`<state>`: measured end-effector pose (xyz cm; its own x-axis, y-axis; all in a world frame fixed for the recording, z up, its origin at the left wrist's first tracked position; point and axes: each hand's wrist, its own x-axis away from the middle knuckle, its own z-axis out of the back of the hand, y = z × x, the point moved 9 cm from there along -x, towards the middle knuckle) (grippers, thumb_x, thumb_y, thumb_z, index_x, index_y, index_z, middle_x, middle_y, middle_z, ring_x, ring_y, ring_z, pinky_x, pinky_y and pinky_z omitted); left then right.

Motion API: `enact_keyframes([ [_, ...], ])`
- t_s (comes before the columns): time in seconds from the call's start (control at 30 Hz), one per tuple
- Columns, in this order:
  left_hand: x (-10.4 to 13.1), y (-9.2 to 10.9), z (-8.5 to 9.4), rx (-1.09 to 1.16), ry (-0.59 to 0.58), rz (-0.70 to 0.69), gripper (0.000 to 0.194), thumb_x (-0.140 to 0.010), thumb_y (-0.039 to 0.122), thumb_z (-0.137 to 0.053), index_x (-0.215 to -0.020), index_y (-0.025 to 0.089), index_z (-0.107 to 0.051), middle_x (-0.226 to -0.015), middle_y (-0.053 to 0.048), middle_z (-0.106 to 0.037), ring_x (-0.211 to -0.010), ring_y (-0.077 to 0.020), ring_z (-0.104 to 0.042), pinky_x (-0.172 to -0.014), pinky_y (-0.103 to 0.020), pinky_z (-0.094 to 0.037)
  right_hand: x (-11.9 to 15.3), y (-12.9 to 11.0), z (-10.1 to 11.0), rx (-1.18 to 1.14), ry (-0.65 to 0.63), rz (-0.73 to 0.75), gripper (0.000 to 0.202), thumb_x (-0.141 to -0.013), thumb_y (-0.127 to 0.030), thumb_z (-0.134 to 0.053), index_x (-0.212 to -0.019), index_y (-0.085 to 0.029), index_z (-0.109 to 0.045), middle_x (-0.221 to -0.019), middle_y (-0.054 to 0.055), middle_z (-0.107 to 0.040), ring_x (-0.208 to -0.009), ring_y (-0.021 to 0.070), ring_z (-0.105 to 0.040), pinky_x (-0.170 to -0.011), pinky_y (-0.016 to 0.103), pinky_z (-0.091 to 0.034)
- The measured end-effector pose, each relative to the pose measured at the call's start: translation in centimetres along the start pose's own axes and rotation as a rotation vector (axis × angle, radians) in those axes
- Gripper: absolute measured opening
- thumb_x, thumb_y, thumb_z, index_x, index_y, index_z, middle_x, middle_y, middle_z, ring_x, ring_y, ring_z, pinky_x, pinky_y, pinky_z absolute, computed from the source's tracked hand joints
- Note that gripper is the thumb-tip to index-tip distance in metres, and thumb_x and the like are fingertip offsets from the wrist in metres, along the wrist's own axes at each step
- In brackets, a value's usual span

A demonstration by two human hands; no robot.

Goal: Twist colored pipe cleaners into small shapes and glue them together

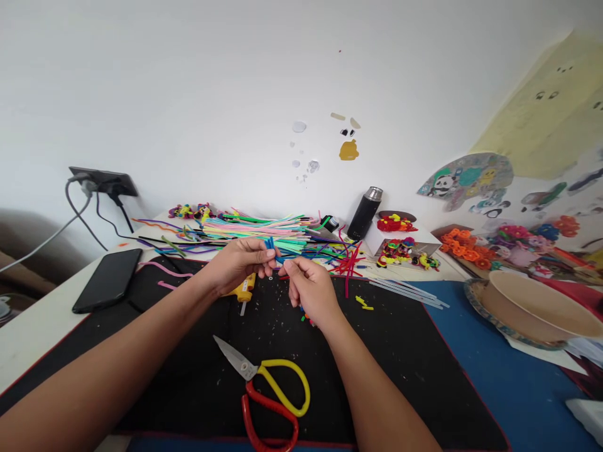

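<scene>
Centre: left hand (242,260), right hand (309,285) | fingers, both hands: clamped on blue fuzzy stem (270,243) | lower centre: scissors (249,371)

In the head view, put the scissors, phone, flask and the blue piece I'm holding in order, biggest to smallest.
1. Scissors; nearness to the camera may enlarge them.
2. Phone
3. Flask
4. Blue piece; judged by its visible part, since some is hidden.

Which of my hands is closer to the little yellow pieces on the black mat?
Your right hand. It's to the left of the yellow pieces; your left hand is farther left, beyond the right one.
</scene>
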<state>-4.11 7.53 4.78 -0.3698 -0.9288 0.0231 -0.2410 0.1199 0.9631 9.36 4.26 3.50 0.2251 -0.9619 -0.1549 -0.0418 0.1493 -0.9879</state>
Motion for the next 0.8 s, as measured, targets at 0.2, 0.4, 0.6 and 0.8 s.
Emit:
enact_keyframes([
  [0.2,0.1,0.5,0.4,-0.221,-0.021,0.012,0.035,-0.06,0.042,-0.096,-0.068,0.014,-0.077,-0.068,-0.006,-0.075,-0.056,-0.0136,-0.067,-0.053,-0.021,-0.052,0.0,0.1,0.3,0.076,0.018,0.021,0.037,-0.097,-0.052,-0.058,-0.083,-0.019,-0.066,-0.041,-0.01,-0.043,-0.033,0.0096,-0.042,-0.04,0.022,-0.033],
  [0.4,0.3,0.6,0.1,-0.477,-0.077,0.047,0.035,-0.068,0.047,-0.089,-0.07,0.015,-0.076,-0.068,-0.006,-0.076,-0.06,-0.0157,-0.069,-0.061,-0.024,-0.057,0.0,0.1,0.8,0.194,0.037,0.018,0.036,-0.098,-0.05,-0.056,-0.082,-0.019,-0.067,-0.039,-0.008,-0.045,-0.033,0.0103,-0.044,-0.04,0.021,-0.031],
  [0.6,1.1,0.1,-0.8,-0.578,-0.156,0.144,0.033,-0.07,0.045,-0.087,-0.069,0.015,-0.074,-0.069,-0.004,-0.076,-0.06,-0.0156,-0.07,-0.062,-0.025,-0.058,0.1,-0.3,0.8,0.295,0.043,0.031,0.037,-0.097,-0.049,-0.057,-0.08,-0.019,-0.068,-0.04,-0.007,-0.047,-0.034,0.0111,-0.045,-0.042,0.022,-0.032],
  [0.8,1.5,-1.2,-2.3,-0.549,-0.229,0.18,0.033,-0.071,0.044,-0.086,-0.069,0.014,-0.073,-0.066,-0.005,-0.074,-0.059,-0.0167,-0.071,-0.059,-0.025,-0.057,0.4,-0.9,0.6,0.276,0.021,0.069,0.041,-0.098,-0.05,-0.057,-0.069,-0.021,-0.058,-0.041,-0.007,-0.048,-0.035,0.0106,-0.044,-0.042,0.023,-0.033],
])
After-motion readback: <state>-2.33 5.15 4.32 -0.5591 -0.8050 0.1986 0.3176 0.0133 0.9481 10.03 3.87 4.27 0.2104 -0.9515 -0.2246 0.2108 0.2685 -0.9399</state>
